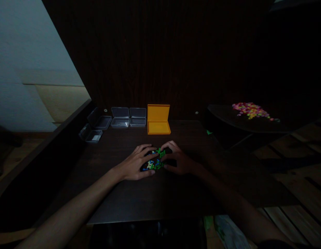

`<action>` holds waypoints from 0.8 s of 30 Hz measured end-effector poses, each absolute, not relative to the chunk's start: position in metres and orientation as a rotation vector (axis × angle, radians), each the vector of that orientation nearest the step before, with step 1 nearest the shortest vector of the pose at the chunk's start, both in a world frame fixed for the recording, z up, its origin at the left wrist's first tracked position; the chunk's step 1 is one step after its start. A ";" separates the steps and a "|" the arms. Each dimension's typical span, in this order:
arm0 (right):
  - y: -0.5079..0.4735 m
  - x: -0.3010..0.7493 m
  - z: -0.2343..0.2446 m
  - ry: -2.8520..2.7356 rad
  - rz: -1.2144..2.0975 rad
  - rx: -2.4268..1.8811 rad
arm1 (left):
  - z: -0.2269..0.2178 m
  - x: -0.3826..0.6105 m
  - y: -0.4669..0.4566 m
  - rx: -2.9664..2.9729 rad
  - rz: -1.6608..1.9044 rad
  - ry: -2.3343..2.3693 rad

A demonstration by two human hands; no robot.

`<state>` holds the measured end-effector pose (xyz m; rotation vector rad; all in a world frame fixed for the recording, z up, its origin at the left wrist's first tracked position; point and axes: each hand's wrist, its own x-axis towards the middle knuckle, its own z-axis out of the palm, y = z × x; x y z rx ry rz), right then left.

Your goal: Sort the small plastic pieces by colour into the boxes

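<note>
We see a dim tabletop (pixel 150 197) with both hands resting on it near the middle. Between them lies a small heap of coloured pieces (pixel 153 163), mostly green with some blue and pale ones. The left hand (pixel 134 163) lies flat with its fingers spread and curved along the heap's left side. The right hand (pixel 180 161) mirrors it on the other side, its fingertips arched over the top edge. Both hands are open and cupped against the heap, and neither is closed on any single piece as far as the low light lets us tell. Along the far edge of the tabletop stand 5 small boxes with their lids up, well apart from the hands. They are an orange box (pixel 158 121) and 4 clear boxes (pixel 120 118) to its left, 2 of these nearer the left corner. We can make out nothing coloured inside any of them, so we judge the pieces to be all in the heap and the boxes unfilled, with the sorting work barely begun. A stray green piece (pixel 208 132) lies near the right edge. Beyond it, on a separate dark side surface (pixel 225 119), sits a second heap of pink and yellow pieces (pixel 250 110), far from either hand and untouched.
</note>
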<state>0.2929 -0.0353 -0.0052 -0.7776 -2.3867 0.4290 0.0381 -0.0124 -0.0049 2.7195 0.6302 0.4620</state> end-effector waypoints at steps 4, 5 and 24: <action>-0.035 0.293 -0.007 -2.403 0.394 -0.790 | -0.006 0.039 -0.013 2.739 0.426 0.634; -0.035 0.293 -0.008 -2.408 0.386 -0.795 | -0.006 0.039 -0.013 2.740 0.425 0.638; -0.036 0.289 -0.006 -2.474 0.409 -0.772 | 0.000 0.038 -0.014 2.668 0.537 0.603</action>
